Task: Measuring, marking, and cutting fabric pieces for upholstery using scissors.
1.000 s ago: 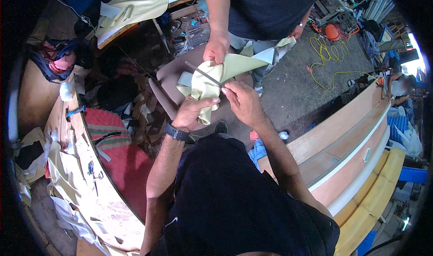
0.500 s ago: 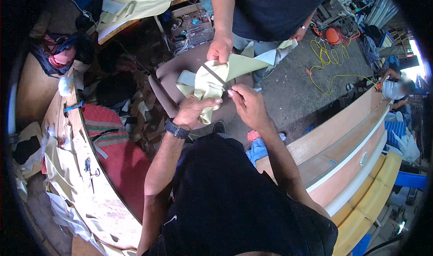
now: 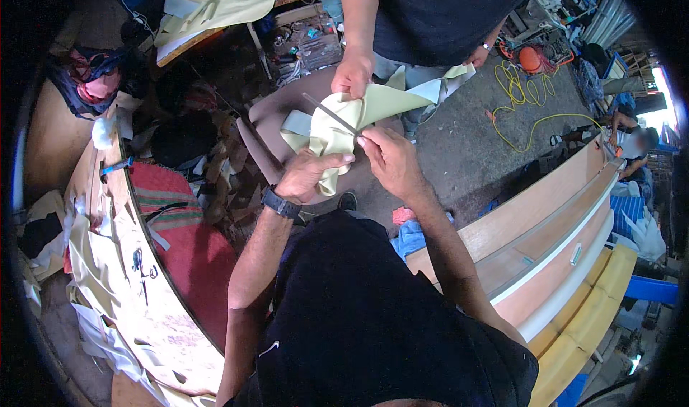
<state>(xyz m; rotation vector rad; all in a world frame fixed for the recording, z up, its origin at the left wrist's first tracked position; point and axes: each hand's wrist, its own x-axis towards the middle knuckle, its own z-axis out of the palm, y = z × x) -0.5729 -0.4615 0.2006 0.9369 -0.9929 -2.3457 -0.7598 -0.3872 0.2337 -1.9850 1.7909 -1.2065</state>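
A piece of pale cream sheet material (image 3: 391, 104), white on its underside, hangs folded and bunched between me and another person. My left hand (image 3: 303, 176) is closed on its near end, the thumb pressed along the top. In my right hand (image 3: 391, 161), pinched between thumb and fingers, is a thin flat grey blade-like strip (image 3: 326, 111). The strip slants up and left over the cream material, its far end reaching past the upper edge. The other person's hand (image 3: 352, 75) grips the material's far side. What lies under the folds is hidden.
Behind the material stands a brown upholstered seat (image 3: 283, 98). A wooden panel (image 3: 147, 263) with scissors (image 3: 143, 270) and cream scraps is at the left, beside red cloth (image 3: 194, 227). Long wooden panels (image 3: 517, 213) run along the right. A yellow hose (image 3: 527, 123) crosses the floor.
My right hand has shifted slightly left and down. The strip's far end now sticks out farther up and left over the material. My left hand and the other person's grip stay nearly the same.
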